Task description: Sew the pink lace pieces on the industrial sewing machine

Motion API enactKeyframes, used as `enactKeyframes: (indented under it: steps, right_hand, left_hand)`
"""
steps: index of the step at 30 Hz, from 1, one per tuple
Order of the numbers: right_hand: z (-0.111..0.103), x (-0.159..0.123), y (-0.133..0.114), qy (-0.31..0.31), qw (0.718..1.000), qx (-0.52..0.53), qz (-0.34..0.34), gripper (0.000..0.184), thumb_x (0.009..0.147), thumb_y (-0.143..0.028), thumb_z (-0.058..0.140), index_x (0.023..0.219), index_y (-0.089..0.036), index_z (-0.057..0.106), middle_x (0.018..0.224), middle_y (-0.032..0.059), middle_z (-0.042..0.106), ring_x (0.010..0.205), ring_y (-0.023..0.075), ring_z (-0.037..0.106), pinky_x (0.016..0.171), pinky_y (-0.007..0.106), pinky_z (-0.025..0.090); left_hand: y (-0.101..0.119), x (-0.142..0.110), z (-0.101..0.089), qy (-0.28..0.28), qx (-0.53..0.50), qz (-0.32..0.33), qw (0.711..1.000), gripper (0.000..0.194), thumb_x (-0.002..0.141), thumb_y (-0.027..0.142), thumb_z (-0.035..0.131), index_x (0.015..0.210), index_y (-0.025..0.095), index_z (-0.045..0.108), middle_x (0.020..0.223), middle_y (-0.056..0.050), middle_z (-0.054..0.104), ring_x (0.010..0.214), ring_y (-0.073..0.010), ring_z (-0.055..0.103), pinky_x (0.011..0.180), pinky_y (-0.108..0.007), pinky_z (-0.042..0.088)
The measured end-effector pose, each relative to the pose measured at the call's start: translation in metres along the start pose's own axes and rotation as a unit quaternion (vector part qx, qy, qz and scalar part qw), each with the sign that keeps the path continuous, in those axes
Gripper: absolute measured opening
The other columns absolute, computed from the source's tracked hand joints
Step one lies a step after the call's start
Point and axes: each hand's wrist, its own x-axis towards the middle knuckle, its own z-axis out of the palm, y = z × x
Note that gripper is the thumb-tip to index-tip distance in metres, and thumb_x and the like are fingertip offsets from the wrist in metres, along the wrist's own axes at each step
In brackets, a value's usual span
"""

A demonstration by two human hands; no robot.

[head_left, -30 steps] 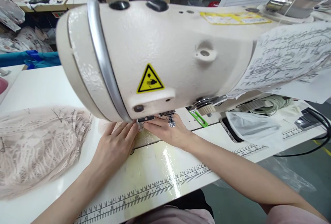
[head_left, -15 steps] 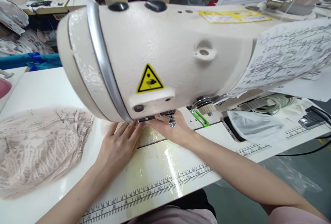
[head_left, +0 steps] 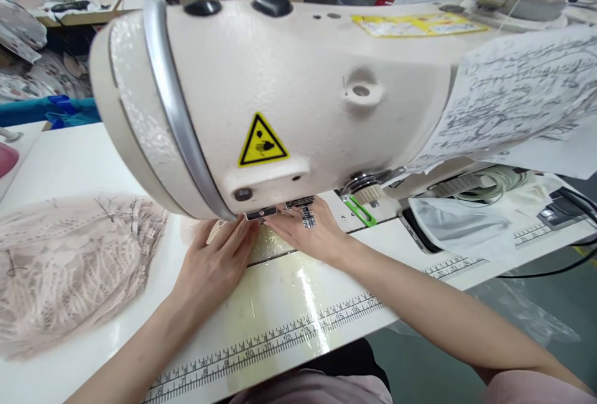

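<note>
Both hands work under the head of a white sewing machine (head_left: 298,99). My left hand (head_left: 217,264) lies palm down left of the presser area, fingers stretched forward over a pale pink fabric (head_left: 187,230); the fingertips are partly hidden by the machine head. My right hand (head_left: 314,230) comes in from the right behind a small clear-ended metal attachment (head_left: 306,216), its visible fingers pointing left toward the other hand's fingertips. Its grip is hidden by the machine. Most of the fabric and the needle are also out of sight.
A pink lace piece (head_left: 79,267) lies on the table at left. Right of my hands are a green thread snipper (head_left: 362,211), a phone (head_left: 417,230) under a whitish cloth (head_left: 459,224), and coiled cord (head_left: 494,183). A printed ruler (head_left: 275,343) runs along the front edge.
The view has shifted slightly, moving the machine left and up in the picture. My left fingers are drawn a little closer together; my right hand stays almost in place.
</note>
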Motion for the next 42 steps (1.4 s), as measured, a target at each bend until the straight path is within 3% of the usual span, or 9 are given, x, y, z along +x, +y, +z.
enactKeyframes:
  steps: [5,9,14,20,27,35,42]
  right_hand:
    - [-0.007,-0.009,-0.007,0.024,0.999,-0.018,-0.023,0.034,0.1,-0.043,0.042,0.115,-0.03,0.071,0.077,0.0038,0.073,0.073,0.018,0.065,0.068,0.033,0.045]
    - [-0.004,-0.012,-0.015,-0.011,1.0,0.017,0.003,0.034,0.099,-0.044,0.045,0.121,-0.029,0.068,0.091,0.005,0.074,0.089,0.0213,0.066,0.076,0.035,0.046]
    - [-0.003,-0.014,-0.02,-0.055,0.997,0.037,0.024,0.038,0.101,-0.042,0.041,0.131,-0.029,0.06,0.093,0.0042,0.075,0.098,0.0248,0.066,0.084,0.042,0.047]
    - [-0.006,-0.012,-0.02,-0.062,0.997,0.021,0.038,0.04,0.102,-0.044,0.037,0.135,-0.032,0.057,0.111,0.0077,0.072,0.103,0.0244,0.066,0.085,0.042,0.049]
    - [-0.009,-0.006,-0.021,-0.072,0.997,-0.001,0.024,0.041,0.097,-0.041,0.05,0.136,-0.032,0.055,0.124,0.0084,0.066,0.102,0.0237,0.064,0.092,0.042,0.049]
    - [-0.016,-0.006,-0.027,-0.039,0.998,-0.049,0.015,0.039,0.099,-0.039,0.044,0.134,-0.027,0.057,0.115,0.0093,0.069,0.093,0.0236,0.063,0.083,0.041,0.05]
    - [-0.017,-0.004,-0.012,-0.106,0.993,0.0,0.042,0.044,0.103,-0.037,0.028,0.128,-0.025,0.062,0.085,0.0088,0.072,0.086,0.025,0.066,0.08,0.044,0.048]
  left_hand:
    - [0.0,-0.002,0.002,-0.008,-0.009,-0.013,1.0,0.031,0.095,0.014,0.047,0.119,0.002,0.062,0.119,-0.016,0.069,0.099,-0.026,0.07,0.1,-0.048,0.046]
    - [0.001,-0.001,0.002,-0.02,-0.014,-0.042,0.999,0.035,0.095,0.017,0.047,0.124,0.002,0.06,0.118,-0.017,0.069,0.095,-0.0268,0.07,0.097,-0.049,0.047]
    - [0.001,0.003,0.001,-0.034,-0.01,-0.058,0.998,0.037,0.095,0.02,0.047,0.127,0.006,0.059,0.109,-0.013,0.073,0.092,-0.0293,0.069,0.091,-0.05,0.048]
    - [0.0,0.003,0.001,-0.046,-0.007,-0.069,0.997,0.037,0.095,0.022,0.048,0.126,0.006,0.059,0.104,-0.013,0.073,0.094,-0.0319,0.067,0.088,-0.049,0.047]
    - [0.001,0.002,0.004,-0.059,0.0,-0.092,0.994,0.038,0.095,0.025,0.048,0.123,0.004,0.061,0.098,-0.014,0.072,0.096,-0.0333,0.065,0.09,-0.05,0.046]
    - [0.002,0.003,0.004,-0.081,-0.003,-0.101,0.992,0.04,0.096,0.027,0.045,0.127,0.006,0.058,0.1,-0.014,0.071,0.097,-0.0326,0.065,0.089,-0.05,0.047]
    - [0.002,0.004,-0.001,-0.094,-0.023,-0.122,0.988,0.039,0.097,0.027,0.042,0.126,0.007,0.059,0.107,-0.017,0.07,0.105,-0.0327,0.065,0.095,-0.052,0.047]
